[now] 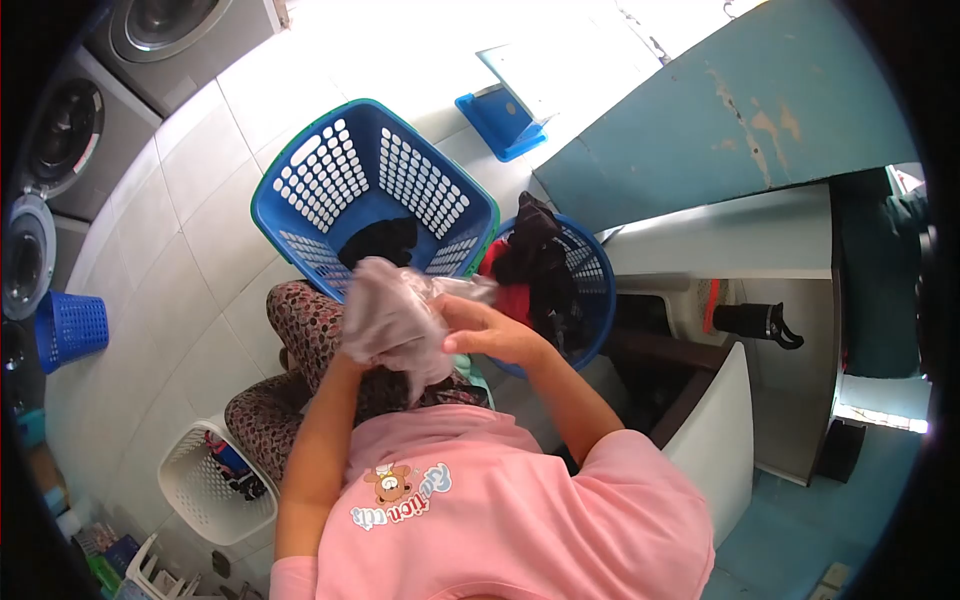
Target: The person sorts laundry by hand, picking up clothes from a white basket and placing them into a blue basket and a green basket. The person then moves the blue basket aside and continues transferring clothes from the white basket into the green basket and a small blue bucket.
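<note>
A pale pink satiny garment (385, 315) is bunched up in front of my chest, above my lap. It covers most of my left hand (352, 358), which bears it from inside or beneath; those fingers are hidden. My right hand (490, 328) grips the garment's right side with curled fingers, and a fold of cloth sticks out behind them. Just beyond my hands stands a large blue basket (440, 185) with a green rim, a black garment (385, 240) lying on its bottom. To the right, a round blue basket (600, 290) holds dark clothes (535, 250) and a red piece (512, 300).
Front-loading washing machines (75, 130) line the left side. A small blue basket (72, 330) sits by them. Near my left leg is a white basket (215, 495) with small items. A blue dustpan (502, 122) lies ahead. A worn blue-green panel (740, 110) and shelving border the right.
</note>
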`<act>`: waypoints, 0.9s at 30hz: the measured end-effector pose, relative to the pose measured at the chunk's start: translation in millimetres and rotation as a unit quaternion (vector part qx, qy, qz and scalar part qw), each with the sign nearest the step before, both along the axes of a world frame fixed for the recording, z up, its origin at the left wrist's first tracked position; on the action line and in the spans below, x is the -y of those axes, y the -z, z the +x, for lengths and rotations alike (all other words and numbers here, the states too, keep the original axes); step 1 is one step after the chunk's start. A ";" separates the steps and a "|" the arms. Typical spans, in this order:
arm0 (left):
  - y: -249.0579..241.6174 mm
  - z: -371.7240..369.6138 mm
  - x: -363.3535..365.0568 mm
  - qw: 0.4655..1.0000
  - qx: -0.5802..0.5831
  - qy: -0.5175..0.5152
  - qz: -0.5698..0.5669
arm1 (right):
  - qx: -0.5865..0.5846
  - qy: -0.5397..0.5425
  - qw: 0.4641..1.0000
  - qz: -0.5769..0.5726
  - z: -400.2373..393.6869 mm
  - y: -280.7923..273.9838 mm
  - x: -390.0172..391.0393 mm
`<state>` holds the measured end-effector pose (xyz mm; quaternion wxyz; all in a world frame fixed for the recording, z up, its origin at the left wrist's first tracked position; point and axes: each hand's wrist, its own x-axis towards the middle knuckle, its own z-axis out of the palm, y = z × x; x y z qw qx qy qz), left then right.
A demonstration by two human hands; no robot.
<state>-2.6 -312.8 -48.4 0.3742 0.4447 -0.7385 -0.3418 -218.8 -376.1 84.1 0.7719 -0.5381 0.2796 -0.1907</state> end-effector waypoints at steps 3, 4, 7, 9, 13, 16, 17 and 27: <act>-46.8 5.2 -7.9 0.977 0.184 -0.071 0.083 | -0.080 0.249 0.956 -0.130 -5.4 32.4 37.4; -60.9 8.9 -14.7 0.960 0.241 -0.092 0.111 | -0.213 0.352 0.899 -0.150 -19.0 49.3 51.2; -103.8 8.6 -8.9 0.880 0.402 -0.158 0.198 | -0.526 0.524 0.637 -0.209 -79.1 172.4 84.9; -105.8 17.6 -14.1 0.821 0.520 -0.128 0.200 | -0.612 0.467 0.638 -0.020 -88.9 196.8 84.5; -105.8 27.0 -11.1 0.819 0.513 -0.165 0.198 | -0.197 0.526 0.809 0.173 -113.1 184.0 92.3; -101.6 27.9 -12.9 0.822 0.501 -0.184 0.196 | 0.074 0.526 0.817 0.224 -142.4 179.4 98.9; -100.4 26.0 -7.2 0.825 0.497 -0.186 0.194 | 0.125 0.478 0.833 0.249 -144.9 149.3 93.9; -95.1 30.3 2.4 0.793 0.470 -0.298 0.247 | -0.055 0.438 0.885 0.148 -206.3 79.1 54.6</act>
